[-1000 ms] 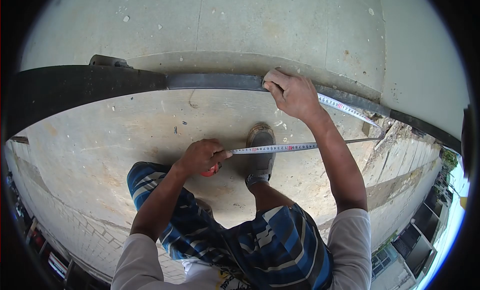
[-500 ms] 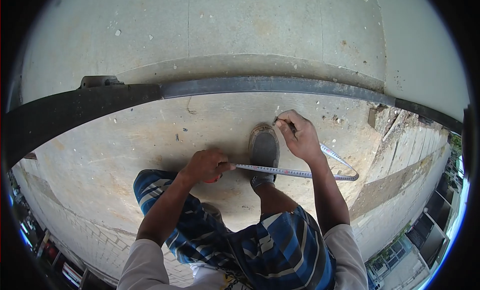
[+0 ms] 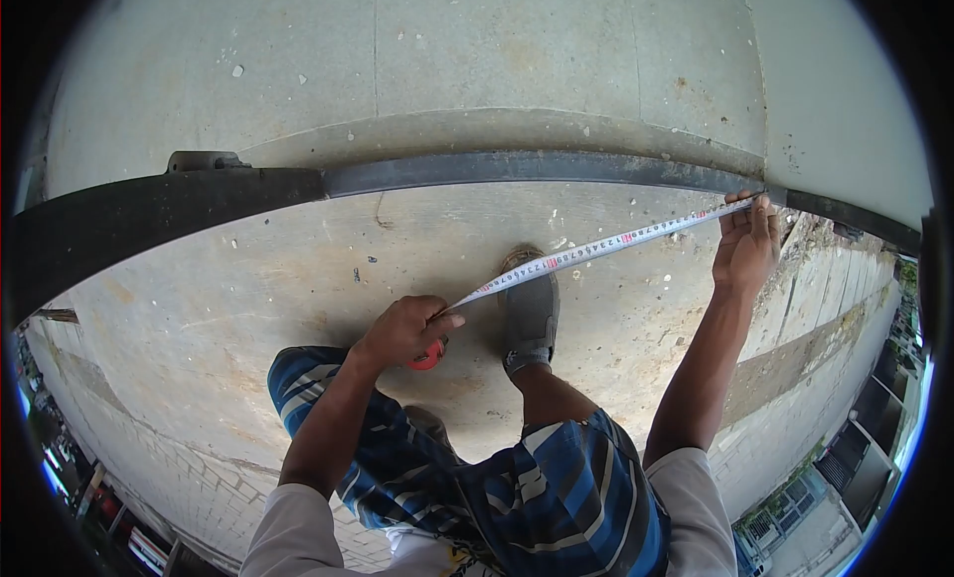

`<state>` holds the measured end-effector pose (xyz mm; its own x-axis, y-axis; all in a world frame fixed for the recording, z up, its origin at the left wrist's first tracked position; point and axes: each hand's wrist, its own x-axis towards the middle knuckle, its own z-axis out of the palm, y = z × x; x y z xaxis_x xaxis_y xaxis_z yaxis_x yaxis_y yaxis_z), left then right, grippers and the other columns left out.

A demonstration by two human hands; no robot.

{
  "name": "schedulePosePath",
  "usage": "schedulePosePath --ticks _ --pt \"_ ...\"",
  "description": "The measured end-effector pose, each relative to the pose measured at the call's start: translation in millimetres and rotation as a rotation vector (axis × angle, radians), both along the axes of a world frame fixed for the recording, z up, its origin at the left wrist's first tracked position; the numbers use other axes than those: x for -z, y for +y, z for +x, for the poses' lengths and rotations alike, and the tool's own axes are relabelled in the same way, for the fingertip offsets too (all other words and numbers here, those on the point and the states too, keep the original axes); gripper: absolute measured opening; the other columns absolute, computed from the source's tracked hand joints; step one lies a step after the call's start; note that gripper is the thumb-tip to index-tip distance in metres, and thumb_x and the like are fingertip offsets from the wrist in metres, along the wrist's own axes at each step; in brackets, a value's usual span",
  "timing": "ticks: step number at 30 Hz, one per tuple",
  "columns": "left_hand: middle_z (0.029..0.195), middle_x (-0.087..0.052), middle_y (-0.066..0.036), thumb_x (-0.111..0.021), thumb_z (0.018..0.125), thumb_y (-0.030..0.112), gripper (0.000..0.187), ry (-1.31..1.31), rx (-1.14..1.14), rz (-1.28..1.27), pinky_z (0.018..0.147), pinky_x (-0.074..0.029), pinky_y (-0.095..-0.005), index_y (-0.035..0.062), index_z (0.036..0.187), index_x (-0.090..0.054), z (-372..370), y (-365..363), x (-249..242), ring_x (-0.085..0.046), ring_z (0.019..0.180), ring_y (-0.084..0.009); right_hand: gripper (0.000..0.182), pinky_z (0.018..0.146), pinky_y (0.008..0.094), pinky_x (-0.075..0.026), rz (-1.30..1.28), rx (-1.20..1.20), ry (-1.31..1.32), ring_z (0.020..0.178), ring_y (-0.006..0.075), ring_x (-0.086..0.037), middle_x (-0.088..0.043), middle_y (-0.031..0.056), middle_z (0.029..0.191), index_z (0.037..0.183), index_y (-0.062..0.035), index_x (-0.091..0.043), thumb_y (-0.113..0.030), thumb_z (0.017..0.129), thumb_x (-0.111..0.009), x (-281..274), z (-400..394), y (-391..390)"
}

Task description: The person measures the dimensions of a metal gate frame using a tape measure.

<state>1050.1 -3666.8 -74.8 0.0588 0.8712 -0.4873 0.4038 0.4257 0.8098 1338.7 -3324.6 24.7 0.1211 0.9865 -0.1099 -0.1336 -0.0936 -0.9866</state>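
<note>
Grasps the red tape case (image 3: pixel 429 356) in the curled left hand (image 3: pixel 404 330), seemingly to anchor the near end. Holds the white blade (image 3: pixel 596 248) straight across, above the shoe (image 3: pixel 533 317), probably pulled lightly against sagging. Pinches the far end between thumb and fingers of the right hand (image 3: pixel 745 247), against or just beside the metal bar (image 3: pixel 477 169); too small to tell which.

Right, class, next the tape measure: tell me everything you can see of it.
The tape measure has a thin white blade with dark numerals and red marks, drawn out straight. Its red case is mostly hidden by the left hand, which grips it. The blade slants up to the right, crossing over the shoe in view, to the right hand, whose fingertips hold its end at the dark bar. Whether it touches the bar is unclear.
</note>
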Motion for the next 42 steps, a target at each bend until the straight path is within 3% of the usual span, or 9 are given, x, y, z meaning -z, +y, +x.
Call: schedulePosePath --ticks 4,7,15,19,25,31,33,37,42 --pt "0.074 -0.064 -0.012 -0.070 0.095 0.024 0.023 -0.086 -0.136 0.090 0.064 -0.050 -0.0348 0.0007 0.092 -0.068 -3.8 6.5 -14.6 -0.064 0.065 -0.0222 0.013 0.086 0.0380 -0.056 -0.130 0.014 0.150 0.095 0.0237 -0.065 -0.064 0.0111 0.099 0.106 -0.0043 -0.058 -0.017 0.105 -0.054 25.6 9.8 -11.9" --pt "0.076 -0.067 -0.012 -0.069 0.096 0.024 0.023 -0.024 -0.116 0.073 0.066 -0.051 -0.0342 0.0006 0.095 -0.068 -13.9 5.0 -17.5 -0.065 0.067 -0.0212 0.013 0.076 0.0332 -0.059 -0.238 0.023 0.139 0.091 0.0222 -0.067 -0.066 0.0111 0.101 0.107 -0.0057 -0.059 -0.018 0.104 -0.055 37.9 -5.8 -36.7" --pt "0.071 -0.065 -0.012 -0.071 0.095 0.026 0.026 0.020 -0.199 0.073 0.061 -0.049 -0.0371 0.0012 0.090 -0.069 -47.9 13.6 -36.1 -0.062 0.061 -0.0266 0.011 0.073 0.0304 -0.060 -0.586 -0.474 0.255 0.093 0.0206 -0.073 -0.071 0.0109 0.101 0.107 -0.0077 -0.062 -0.018 0.103 -0.058 74.7 -82.5 -131.0" --pt "0.074 -0.066 -0.012 -0.070 0.095 0.025 0.026 0.177 -0.271 0.175 0.062 -0.048 -0.0387 0.0001 0.085 -0.070 -67.1 9.8 -33.3 -0.062 0.063 -0.0286 0.015 0.073 0.0305 -0.059 -0.641 -0.586 0.300 0.094 0.0210 -0.073 -0.071 0.0112 0.100 0.112 -0.0057 -0.063 -0.017 0.104 -0.059 78.7 -117.0 -154.2" --pt "0.075 -0.067 -0.010 -0.073 0.092 0.030 0.029 0.334 -0.321 0.192 0.062 -0.049 -0.0382 0.0024 0.085 -0.072 -91.2 8.0 -42.5 -0.063 0.064 -0.0278 0.025 0.074 0.0293 -0.058 -0.514 -0.722 0.085 0.093 0.0182 -0.073 -0.071 0.0104 0.101 0.124 -0.0019 -0.062 -0.017 0.104 -0.059 81.2 -138.7 -153.1" --pt "0.071 -0.068 -0.007 -0.078 0.087 0.036 0.032 0.581 -0.360 0.242 0.058 -0.048 -0.0355 0.0039 0.084 -0.074 -123.4 18.1 -72.8 -0.065 0.060 -0.0231 0.024 0.074 0.0294 -0.058 -0.444 -0.652 0.100 0.090 0.0182 -0.072 -0.071 0.0123 0.100 0.120 0.0029 -0.060 -0.015 0.104 -0.058 90.2 -158.8 -152.5" --pt "0.074 -0.069 -0.011 -0.080 0.086 0.026 0.027 0.538 -0.436 0.254 0.059 -0.048 -0.0316 -0.0001 0.090 -0.074 -133.6 11.2 -80.8 -0.061 0.060 -0.0193 0.023 0.073 0.0300 -0.058 -0.462 -0.611 0.185 0.088 0.0188 -0.072 -0.071 0.0134 0.100 0.119 0.0027 -0.060 -0.014 0.104 -0.059 89.7 -159.0 -149.1" --pt "0.074 -0.070 -0.011 -0.083 0.084 0.023 0.027 0.633 -0.577 0.232 0.060 -0.048 -0.0275 -0.0013 0.093 -0.074 -150.7 -16.4 -81.6 -0.062 0.061 -0.0151 0.022 0.073 0.0311 -0.059 -0.498 -0.557 0.238 0.085 0.0196 -0.072 -0.071 0.0143 0.098 0.119 0.0013 -0.061 -0.013 0.102 -0.061 90.1 -158.8 -147.6" --pt "0.074 -0.070 -0.011 -0.086 0.083 0.023 0.036 0.711 -0.772 0.386 0.064 -0.052 -0.0285 -0.0008 0.095 -0.061 -157.6 -18.4 -67.4 -0.064 0.064 -0.0163 0.019 0.073 0.0317 -0.060 -0.534 -0.545 0.257 0.084 0.0204 -0.072 -0.071 0.0145 0.096 0.113 0.0008 -0.063 -0.014 0.101 -0.064 92.2 -163.0 -146.9"
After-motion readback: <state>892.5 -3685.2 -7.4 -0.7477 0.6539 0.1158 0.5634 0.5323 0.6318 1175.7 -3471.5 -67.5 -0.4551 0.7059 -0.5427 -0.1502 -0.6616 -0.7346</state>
